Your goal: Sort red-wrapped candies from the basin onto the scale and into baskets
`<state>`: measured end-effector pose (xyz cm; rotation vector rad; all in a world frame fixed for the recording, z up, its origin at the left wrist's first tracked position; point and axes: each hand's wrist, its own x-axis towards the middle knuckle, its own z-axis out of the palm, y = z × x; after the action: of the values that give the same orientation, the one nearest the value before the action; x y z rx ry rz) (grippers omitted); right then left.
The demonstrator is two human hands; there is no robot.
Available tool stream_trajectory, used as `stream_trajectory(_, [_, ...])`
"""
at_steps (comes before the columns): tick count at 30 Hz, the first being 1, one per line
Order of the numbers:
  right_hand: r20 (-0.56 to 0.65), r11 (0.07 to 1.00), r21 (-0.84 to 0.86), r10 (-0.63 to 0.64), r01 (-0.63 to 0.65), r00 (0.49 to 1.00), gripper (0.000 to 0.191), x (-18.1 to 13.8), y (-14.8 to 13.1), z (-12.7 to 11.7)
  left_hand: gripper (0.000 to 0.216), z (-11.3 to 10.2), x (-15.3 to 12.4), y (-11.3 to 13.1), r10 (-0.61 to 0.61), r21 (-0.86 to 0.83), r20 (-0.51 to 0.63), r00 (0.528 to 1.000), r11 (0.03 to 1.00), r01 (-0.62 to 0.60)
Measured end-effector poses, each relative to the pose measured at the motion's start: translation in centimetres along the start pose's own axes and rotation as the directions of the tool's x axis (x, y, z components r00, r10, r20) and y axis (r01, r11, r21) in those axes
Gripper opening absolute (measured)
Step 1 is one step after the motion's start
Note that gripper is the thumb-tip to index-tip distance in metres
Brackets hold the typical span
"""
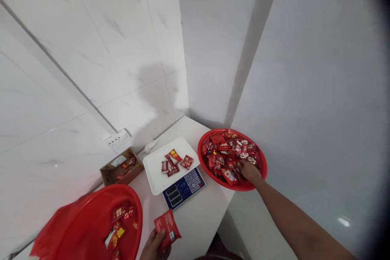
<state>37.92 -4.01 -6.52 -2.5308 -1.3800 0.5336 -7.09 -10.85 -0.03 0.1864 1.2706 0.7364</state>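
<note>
My left hand (156, 245) grips a flat red packet (167, 229) with white print, just in front of the scale. At the right, my right hand (249, 172) reaches into a red basin (264, 170) heaped with red-wrapped sweets (224, 150). Its fingertips are down among the wrappers, so whatever they pinch is hidden. Between the hands stands a digital scale (183, 185) with a blue keypad panel. Several red packets (172, 157) lie on its white tray (155, 176).
A second red basin (73, 227), tilted at the lower left, contains a few red packets (117, 233). Behind it sits an open cardboard box (122, 166) with more packets. A power strip (118, 139) is on the tiled wall. The white table (198, 221) stands in a corner.
</note>
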Motion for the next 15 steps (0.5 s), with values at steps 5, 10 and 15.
stream_trajectory(5, [-0.055,0.999,0.018,0.034,-0.033,0.998,0.037,-0.9,0.0,-1.0,0.038,0.3,-0.5,-0.3,0.006,-0.021,-0.028,1.000,1.000,-0.007])
stream_trajectory(10, [-0.230,0.972,0.216,0.146,-0.096,0.962,0.043,-1.8,-1.0,-2.8,0.041,0.9,-1.0,-0.6,0.054,-0.035,-0.050,0.997,0.998,-0.056])
stream_trajectory(15, [-0.199,0.851,0.523,0.074,0.042,0.977,0.041,-3.3,-6.4,-3.0,0.033,1.1,-1.6,-0.4,0.099,-0.036,-0.042,0.994,0.994,-0.100])
